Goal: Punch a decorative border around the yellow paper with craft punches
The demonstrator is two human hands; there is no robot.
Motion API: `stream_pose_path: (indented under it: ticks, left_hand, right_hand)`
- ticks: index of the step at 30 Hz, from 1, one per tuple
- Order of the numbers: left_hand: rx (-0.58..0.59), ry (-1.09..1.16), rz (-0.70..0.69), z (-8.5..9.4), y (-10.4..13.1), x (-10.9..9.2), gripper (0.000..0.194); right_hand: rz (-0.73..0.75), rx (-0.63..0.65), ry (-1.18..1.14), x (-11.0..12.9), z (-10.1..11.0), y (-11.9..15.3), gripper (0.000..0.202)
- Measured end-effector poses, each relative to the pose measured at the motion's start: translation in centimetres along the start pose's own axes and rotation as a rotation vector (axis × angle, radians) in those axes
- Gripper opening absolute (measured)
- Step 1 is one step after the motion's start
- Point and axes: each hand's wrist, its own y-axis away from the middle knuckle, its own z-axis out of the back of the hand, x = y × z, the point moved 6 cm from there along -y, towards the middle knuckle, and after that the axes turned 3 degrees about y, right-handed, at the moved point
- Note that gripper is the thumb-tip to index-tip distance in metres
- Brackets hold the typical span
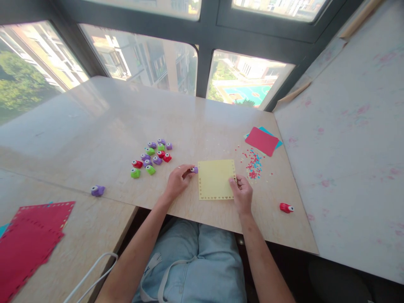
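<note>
Between my hands is a square sheet of yellow paper (216,179), with rows of small punched holes along its left, right and bottom edges. My left hand (180,180) is closed around a small purple craft punch (194,170), which sits at the sheet's left edge near the upper corner. Whether the paper lies inside the punch's slot I cannot tell. At the opposite side, my right hand (242,192) pinches the sheet's right edge, thumb on top. Just left of my left hand stands a cluster of purple, green and red craft punches (150,170).
Red and blue paper cutouts (254,163) lie scattered beside a stack of coloured paper (261,141). A red punch (286,208) is at the right and a purple one (97,190) at the left. Punched red sheets (31,248) and a white cable (91,269) lie lower left.
</note>
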Motion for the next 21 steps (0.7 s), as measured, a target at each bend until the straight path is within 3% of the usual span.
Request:
stream_pose_path:
  ticks: [21]
  left_hand:
    - [0.018, -0.001, -0.023, 0.08, -0.19, -0.85, 0.029]
  right_hand:
    - [0.018, 0.068, 0.006, -0.41, -0.5, -0.16, 0.031]
